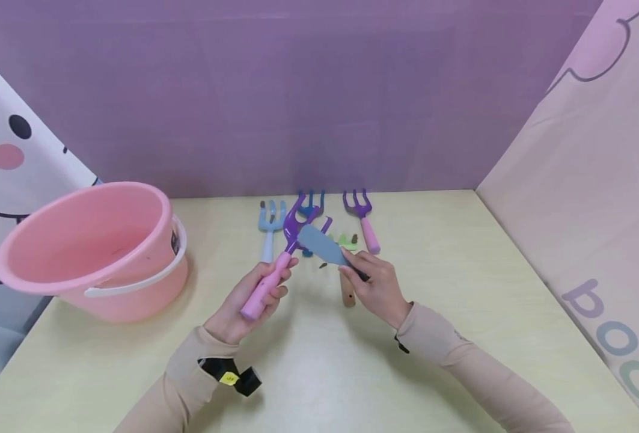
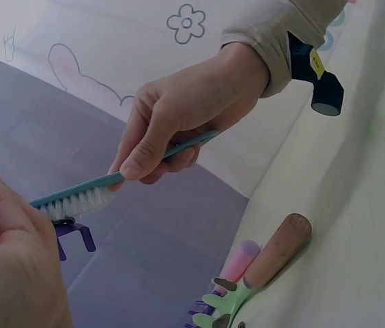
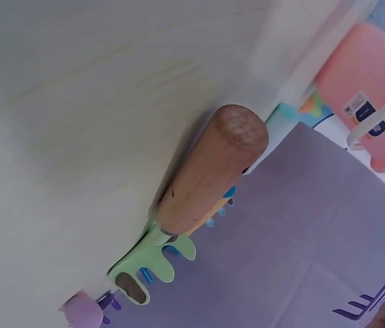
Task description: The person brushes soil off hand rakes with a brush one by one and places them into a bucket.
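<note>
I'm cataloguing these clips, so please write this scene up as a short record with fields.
Left hand: grips a purple fork by its pink handle
Right hand: holds a brush, white bristles toward that fork; contact hard to confirm
On the table: light-blue fork, dark-blue fork, green fork with wooden handle, second purple fork
Brown bits: on the light-blue and green forks
Bucket: pink, with white handle, at the table's left

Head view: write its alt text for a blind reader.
A person's left hand holds a pink-handled purple fork; the right hand holds a blue brush at its head. Behind lie more forks, and a pink bucket stands at left.
</note>
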The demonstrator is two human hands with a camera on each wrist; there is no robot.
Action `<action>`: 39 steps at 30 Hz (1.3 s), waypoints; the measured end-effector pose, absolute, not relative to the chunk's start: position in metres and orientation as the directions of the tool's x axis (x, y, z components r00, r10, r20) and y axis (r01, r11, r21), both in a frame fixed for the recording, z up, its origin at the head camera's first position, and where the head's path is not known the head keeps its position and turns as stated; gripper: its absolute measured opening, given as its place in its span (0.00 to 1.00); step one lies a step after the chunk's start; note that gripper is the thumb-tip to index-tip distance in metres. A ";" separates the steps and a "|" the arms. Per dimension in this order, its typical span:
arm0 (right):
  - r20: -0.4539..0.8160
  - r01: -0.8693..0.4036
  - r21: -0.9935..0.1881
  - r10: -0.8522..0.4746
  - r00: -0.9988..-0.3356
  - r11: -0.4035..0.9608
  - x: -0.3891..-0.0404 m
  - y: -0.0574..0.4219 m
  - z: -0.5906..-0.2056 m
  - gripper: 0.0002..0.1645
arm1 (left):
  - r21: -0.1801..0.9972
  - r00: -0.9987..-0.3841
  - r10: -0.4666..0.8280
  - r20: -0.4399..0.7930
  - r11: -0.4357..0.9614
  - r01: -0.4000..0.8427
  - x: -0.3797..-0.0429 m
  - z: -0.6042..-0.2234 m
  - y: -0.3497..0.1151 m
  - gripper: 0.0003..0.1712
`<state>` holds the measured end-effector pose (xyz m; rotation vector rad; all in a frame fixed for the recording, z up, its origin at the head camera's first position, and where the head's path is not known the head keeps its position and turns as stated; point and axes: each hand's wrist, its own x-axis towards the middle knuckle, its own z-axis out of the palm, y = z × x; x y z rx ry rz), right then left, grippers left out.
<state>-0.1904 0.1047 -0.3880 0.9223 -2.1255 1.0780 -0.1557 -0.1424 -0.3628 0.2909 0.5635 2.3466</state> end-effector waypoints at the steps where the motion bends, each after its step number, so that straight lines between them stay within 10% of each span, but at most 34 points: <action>1: 0.738 -0.781 -0.450 -0.313 -0.598 0.433 -0.191 0.104 -0.388 0.21 | 0.483 -0.739 0.673 0.042 -0.661 -0.574 -0.155 -0.363 -0.142 0.20; 39: 0.647 -0.677 -0.594 -0.242 -0.723 0.434 -0.192 0.082 -0.375 0.20 | 0.668 -0.820 0.561 -0.114 -0.568 -0.482 -0.152 -0.360 -0.140 0.21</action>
